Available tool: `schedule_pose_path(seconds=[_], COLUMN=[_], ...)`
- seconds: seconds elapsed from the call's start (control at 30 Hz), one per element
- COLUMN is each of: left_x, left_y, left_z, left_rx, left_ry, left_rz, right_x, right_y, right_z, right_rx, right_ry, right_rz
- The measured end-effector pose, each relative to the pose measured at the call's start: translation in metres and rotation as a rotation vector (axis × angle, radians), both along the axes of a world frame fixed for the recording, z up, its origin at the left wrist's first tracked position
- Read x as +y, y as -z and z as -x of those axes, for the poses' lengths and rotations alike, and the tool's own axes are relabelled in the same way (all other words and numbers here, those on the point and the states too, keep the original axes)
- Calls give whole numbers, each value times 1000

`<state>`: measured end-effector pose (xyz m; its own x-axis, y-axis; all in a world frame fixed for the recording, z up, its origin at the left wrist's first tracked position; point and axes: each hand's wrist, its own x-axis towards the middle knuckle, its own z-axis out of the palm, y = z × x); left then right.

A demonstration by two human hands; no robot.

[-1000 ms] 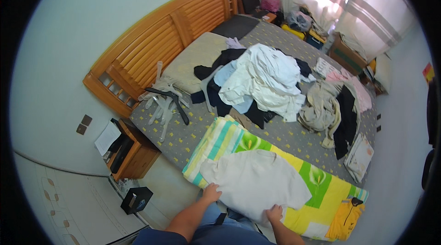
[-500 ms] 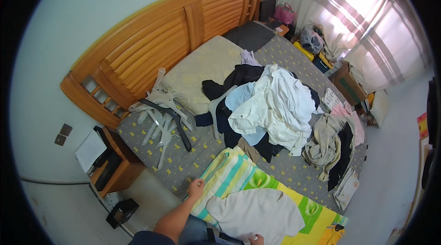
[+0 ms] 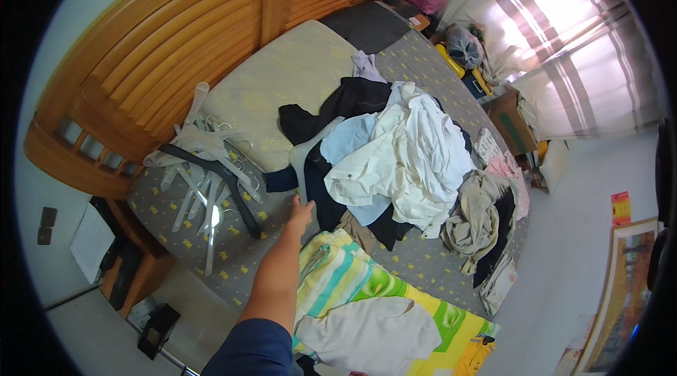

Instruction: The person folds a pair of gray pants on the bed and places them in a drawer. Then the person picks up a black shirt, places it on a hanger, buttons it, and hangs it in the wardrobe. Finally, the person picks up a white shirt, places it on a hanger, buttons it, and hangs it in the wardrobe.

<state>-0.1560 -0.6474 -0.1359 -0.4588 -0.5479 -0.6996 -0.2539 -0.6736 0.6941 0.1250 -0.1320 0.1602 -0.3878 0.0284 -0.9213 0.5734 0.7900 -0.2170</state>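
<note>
My left hand point(image 3: 302, 212) reaches over the bed with fingers apart, at the lower end of a grey hanger point(image 3: 300, 168). I cannot tell whether it touches the hanger, which lies partly under a pile of clothes. On top of that pile lies a white shirt point(image 3: 395, 157), with light blue and dark garments beneath. Nearer to me, a light grey shirt point(image 3: 374, 337) is spread on a folded striped and floral cloth point(image 3: 338, 274). Of my right hand point(image 3: 358, 374) only a sliver shows at the lower edge; its fingers are hidden.
Several pale hangers point(image 3: 190, 164) and a black hanger point(image 3: 229, 177) lie in a heap at the left. A pillow point(image 3: 282, 87) rests by the wooden headboard point(image 3: 176, 30). Beige clothes point(image 3: 469, 217) lie at the right, and a nightstand point(image 3: 144, 274) stands left of the bed.
My left hand has moved forward from the striped cloth to the grey hanger. The right hand has drawn back to the lower edge. The view has shifted.
</note>
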Motion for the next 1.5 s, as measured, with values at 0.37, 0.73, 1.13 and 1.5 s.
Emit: schedule_pose_path(seconds=[0.37, 0.73, 1.13, 1.5], left_x=[12, 423, 504, 423], left_y=[-159, -269, -187, -138], left_z=[31, -239, -219, -71], left_rx=[269, 391, -117, -705], left_ry=[7, 1110, 908, 705], left_rz=[157, 1029, 698, 833], right_x=[101, 14, 208, 167], right_y=[70, -70, -30, -37], right_z=[-34, 110, 212, 251], right_rx=[161, 825, 698, 651], right_ry=[-99, 553, 355, 464], right_rz=[121, 799, 420, 751])
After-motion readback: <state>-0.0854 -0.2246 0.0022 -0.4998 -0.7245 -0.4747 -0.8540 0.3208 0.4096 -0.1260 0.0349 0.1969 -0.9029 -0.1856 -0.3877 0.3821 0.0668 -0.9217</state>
